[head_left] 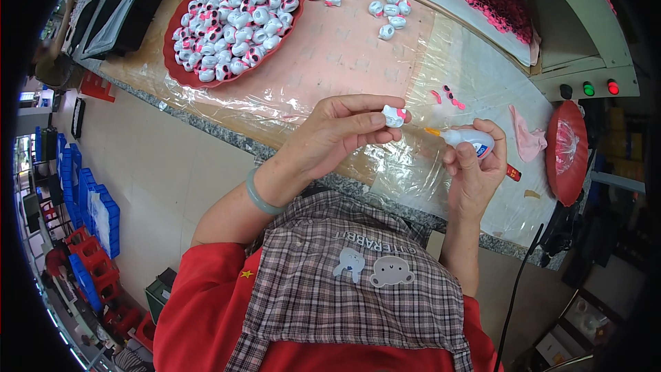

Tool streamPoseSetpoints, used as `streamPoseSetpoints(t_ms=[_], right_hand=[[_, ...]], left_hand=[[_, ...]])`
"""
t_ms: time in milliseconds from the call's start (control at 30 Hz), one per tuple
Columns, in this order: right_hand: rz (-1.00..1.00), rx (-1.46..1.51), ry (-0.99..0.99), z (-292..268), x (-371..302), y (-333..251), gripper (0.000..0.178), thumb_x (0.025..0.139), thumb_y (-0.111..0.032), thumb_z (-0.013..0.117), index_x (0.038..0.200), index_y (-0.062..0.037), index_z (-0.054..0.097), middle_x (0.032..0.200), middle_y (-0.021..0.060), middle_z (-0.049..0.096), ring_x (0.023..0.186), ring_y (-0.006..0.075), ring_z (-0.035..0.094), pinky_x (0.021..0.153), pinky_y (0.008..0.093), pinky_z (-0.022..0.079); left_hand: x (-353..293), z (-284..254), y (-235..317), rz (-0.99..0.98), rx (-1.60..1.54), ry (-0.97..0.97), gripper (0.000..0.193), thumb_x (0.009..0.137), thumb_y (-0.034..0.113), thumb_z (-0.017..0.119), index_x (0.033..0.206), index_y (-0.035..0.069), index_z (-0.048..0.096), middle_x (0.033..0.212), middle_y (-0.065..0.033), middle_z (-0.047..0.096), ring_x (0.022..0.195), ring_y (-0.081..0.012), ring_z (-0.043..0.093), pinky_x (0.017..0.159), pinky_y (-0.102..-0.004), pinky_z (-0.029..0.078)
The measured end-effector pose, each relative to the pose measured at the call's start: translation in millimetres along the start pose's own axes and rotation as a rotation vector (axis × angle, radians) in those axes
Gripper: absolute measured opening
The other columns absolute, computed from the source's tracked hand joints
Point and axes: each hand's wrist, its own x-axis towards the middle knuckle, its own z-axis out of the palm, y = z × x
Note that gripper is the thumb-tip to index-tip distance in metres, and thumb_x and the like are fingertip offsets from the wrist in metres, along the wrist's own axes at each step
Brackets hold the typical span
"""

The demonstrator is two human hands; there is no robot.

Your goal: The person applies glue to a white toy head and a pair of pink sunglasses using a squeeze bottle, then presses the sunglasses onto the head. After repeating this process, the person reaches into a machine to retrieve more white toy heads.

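Observation:
My left hand (337, 125) pinches a small white cat-head figure (394, 116) with a pink bow between thumb and fingers. In my right hand (482, 165) is a small clear glue bottle (457, 138), tipped sideways. Its orange nozzle (432, 131) points at the figure, with a short gap between them. Just beyond lie several tiny pink and dark pieces (451, 98) on the clear plastic sheet. A red stick-like thing (513, 173) shows beside my right hand; the rest of it is hidden.
A red scalloped bowl (295, 24) heaped with white-and-pink figures stands far left. Loose white figures (391, 10) sit at the back, near a pile of pink pieces (492, 10). At right are a machine housing with buttons (589, 88), a pink cloth (527, 136) and a red dish (568, 155).

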Motion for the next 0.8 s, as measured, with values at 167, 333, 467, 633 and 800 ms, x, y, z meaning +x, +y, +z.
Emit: streamPoseSetpoints(t_ms=[167,333,467,633,800], right_hand=[[-0.182,-0.181,-0.026,5,-2,-6,0.039,0.092,-0.012,0.061,0.125,0.0024,0.048,0.093,0.0125,0.065,0.062,0.0097,0.058,0.049,0.0187,0.043],[-0.319,-0.402,-0.046,10,-7,-12,0.041,0.095,-0.020,0.057,0.127,0.0036,0.047,0.092,0.0136,0.066,0.062,0.0102,0.058,0.052,0.0191,0.044],[-0.345,-0.437,-0.077,11,-10,-14,0.041,0.093,-0.016,0.058,0.127,0.0045,0.047,0.092,0.0151,0.067,0.064,0.0124,0.061,0.056,0.0215,0.048],[-0.385,-0.500,-0.078,13,-10,-11,0.042,0.094,-0.020,0.059,0.127,0.0039,0.048,0.090,0.0135,0.065,0.064,0.0119,0.058,0.053,0.0212,0.045],[-0.391,-0.521,-0.088,14,-11,-9,0.043,0.094,-0.021,0.058,0.128,0.0031,0.047,0.091,0.0129,0.064,0.063,0.0108,0.056,0.051,0.0197,0.041]], left_hand=[[-1,-5,-7,0.084,0.084,0.003,0.032,0.089,0.005,0.061,0.119,-0.005,0.058,0.104,-0.0133,0.066,0.091,-0.0179,0.066,0.082,-0.0275,0.055],[-3,-6,-10,0.120,0.136,0.007,0.033,0.086,0.002,0.064,0.118,-0.004,0.059,0.104,-0.0128,0.067,0.091,-0.0185,0.066,0.083,-0.0281,0.055],[-4,-4,-10,0.121,0.155,0.010,0.031,0.085,-0.001,0.064,0.115,-0.005,0.060,0.106,-0.0129,0.066,0.092,-0.0186,0.066,0.084,-0.0285,0.054],[-4,-5,-9,0.128,0.169,0.012,0.031,0.085,-0.001,0.064,0.115,-0.005,0.059,0.107,-0.0131,0.066,0.093,-0.0187,0.066,0.084,-0.0286,0.054],[-4,-5,-10,0.120,0.152,0.026,0.031,0.085,-0.001,0.065,0.115,-0.005,0.059,0.107,-0.0131,0.066,0.093,-0.0187,0.066,0.084,-0.0285,0.054]])
